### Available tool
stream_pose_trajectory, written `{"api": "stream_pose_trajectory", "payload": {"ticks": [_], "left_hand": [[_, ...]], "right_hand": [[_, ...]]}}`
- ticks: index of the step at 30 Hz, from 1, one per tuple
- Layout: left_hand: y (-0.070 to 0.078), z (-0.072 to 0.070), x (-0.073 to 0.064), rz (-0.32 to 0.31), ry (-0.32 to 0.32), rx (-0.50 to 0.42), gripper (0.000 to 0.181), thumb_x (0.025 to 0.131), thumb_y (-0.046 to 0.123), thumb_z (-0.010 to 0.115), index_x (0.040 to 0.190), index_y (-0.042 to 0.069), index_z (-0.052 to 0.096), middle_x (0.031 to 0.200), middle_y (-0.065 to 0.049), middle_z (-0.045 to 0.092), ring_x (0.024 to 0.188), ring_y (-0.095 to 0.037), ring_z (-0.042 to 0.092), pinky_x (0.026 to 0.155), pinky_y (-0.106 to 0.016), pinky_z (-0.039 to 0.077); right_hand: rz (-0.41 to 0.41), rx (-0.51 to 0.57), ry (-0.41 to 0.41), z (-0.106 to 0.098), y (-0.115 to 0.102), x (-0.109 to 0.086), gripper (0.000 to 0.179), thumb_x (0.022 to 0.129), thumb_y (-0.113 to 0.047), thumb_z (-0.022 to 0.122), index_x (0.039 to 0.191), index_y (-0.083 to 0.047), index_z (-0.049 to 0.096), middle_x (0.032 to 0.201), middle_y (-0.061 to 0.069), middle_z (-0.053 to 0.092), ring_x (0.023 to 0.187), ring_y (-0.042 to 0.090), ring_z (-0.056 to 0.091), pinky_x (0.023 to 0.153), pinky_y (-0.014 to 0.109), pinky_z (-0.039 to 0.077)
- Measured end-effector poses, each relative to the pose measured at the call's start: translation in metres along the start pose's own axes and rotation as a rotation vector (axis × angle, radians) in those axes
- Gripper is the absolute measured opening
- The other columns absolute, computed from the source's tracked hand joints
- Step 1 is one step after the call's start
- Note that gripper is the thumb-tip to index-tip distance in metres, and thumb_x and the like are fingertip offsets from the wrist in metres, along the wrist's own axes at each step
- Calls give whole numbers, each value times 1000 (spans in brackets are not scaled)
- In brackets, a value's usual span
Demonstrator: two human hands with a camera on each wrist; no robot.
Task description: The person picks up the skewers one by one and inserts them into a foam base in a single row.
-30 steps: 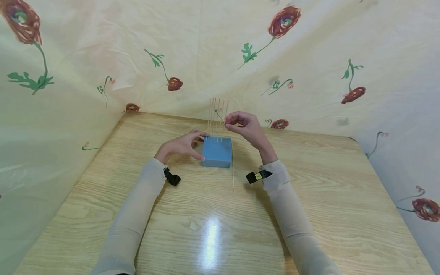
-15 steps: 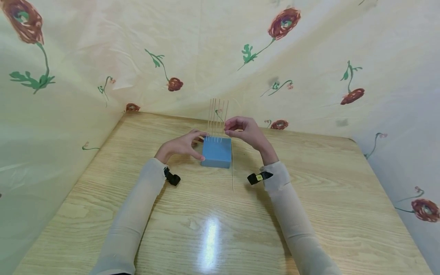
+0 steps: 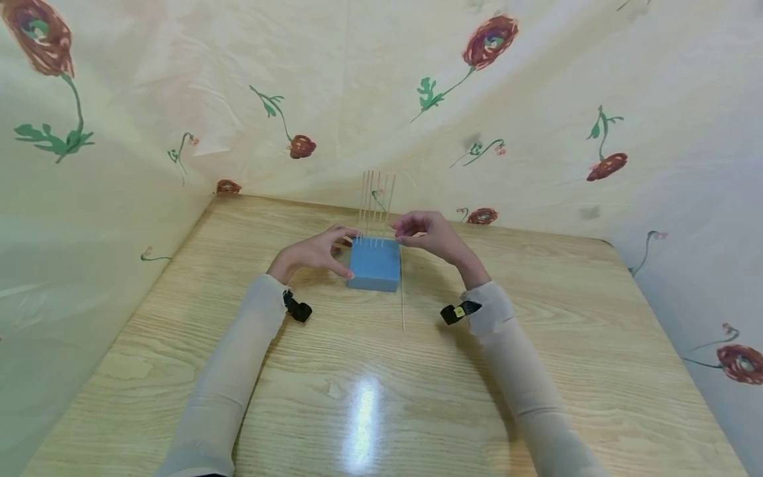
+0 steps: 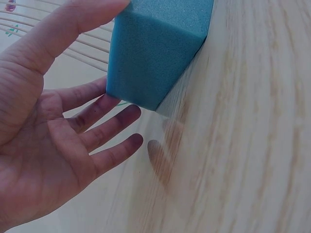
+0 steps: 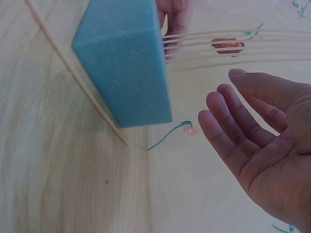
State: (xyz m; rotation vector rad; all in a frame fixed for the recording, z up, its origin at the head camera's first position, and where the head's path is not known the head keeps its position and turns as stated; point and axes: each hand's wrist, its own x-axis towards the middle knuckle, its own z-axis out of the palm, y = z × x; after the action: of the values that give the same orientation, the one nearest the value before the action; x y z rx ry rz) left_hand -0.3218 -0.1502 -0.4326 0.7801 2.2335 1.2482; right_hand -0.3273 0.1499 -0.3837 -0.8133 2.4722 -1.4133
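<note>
A blue foam block [image 3: 374, 265] lies flat on the wooden table, with several thin wooden sticks [image 3: 373, 202] standing upright in a row along its far edge. My left hand [image 3: 312, 252] holds the block's left side, thumb at the front corner and fingertips at the back; the left wrist view shows the thumb and index finger against the foam block [image 4: 146, 63]. Beside the block's far right corner is my right hand [image 3: 435, 235], its fingers loosely bent. In the right wrist view the right hand [image 5: 267, 141] holds nothing, a little apart from the sticks [image 5: 204, 51].
One more loose wooden stick [image 3: 403, 305] lies on the table [image 3: 334, 371] along the block's right side, pointing towards me. Behind and at both sides hangs a pale sheet [image 3: 369, 86] printed with red flowers.
My right hand has come down from the upper part of the rightmost stick and drawn slightly right, away from it. The left hand and the block stay in place.
</note>
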Motion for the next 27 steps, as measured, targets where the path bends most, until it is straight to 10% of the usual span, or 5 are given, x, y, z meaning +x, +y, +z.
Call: {"api": "stream_pose_trajectory", "payload": {"ticks": [19, 27], "left_hand": [[0, 0, -1, -3, 8, 11, 90, 86, 17, 84, 160, 16, 32, 161, -11, 24, 147, -37, 30, 119, -55, 33], [0, 1, -2, 2, 14, 2, 89, 86, 15, 84, 160, 15, 33, 161, -11, 24, 147, -37, 29, 118, -56, 32]], "right_hand": [[20, -166, -111, -3, 21, -20, 23, 93, -2, 73, 114, 6, 71, 99, 17, 73, 91, 27, 69, 89, 46, 56], [73, -255, -154, 2, 24, -29, 28, 91, -8, 77, 115, 4, 72, 97, 14, 74, 91, 24, 69, 84, 38, 57]]}}
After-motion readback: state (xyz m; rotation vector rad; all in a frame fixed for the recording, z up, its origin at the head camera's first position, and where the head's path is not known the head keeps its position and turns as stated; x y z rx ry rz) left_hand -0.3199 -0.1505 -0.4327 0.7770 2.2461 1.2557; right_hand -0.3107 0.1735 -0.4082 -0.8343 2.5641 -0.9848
